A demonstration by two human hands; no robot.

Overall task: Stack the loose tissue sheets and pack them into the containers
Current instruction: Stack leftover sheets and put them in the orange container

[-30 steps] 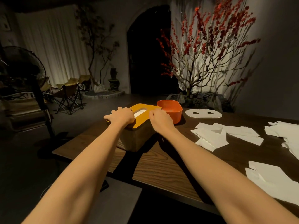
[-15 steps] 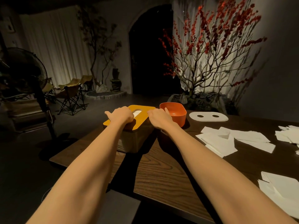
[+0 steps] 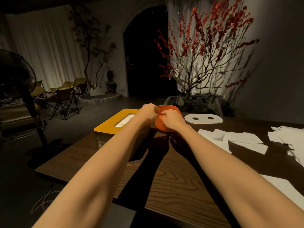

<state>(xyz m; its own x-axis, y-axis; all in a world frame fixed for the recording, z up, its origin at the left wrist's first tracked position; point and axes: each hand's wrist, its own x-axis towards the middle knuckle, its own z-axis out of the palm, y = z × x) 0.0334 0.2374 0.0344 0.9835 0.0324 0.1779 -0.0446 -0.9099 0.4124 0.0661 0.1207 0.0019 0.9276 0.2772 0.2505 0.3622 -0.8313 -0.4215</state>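
Dark wooden table [image 3: 172, 186], 2 hands, left [image 3: 148, 112] and right [image 3: 172, 119], gripping upright orange container [image 3: 160, 125] rim

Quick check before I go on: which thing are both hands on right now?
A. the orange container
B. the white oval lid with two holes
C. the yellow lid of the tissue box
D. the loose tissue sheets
A: the left hand and right hand both grip the near rim of the orange container, with the yellow-lidded box untouched beside it.
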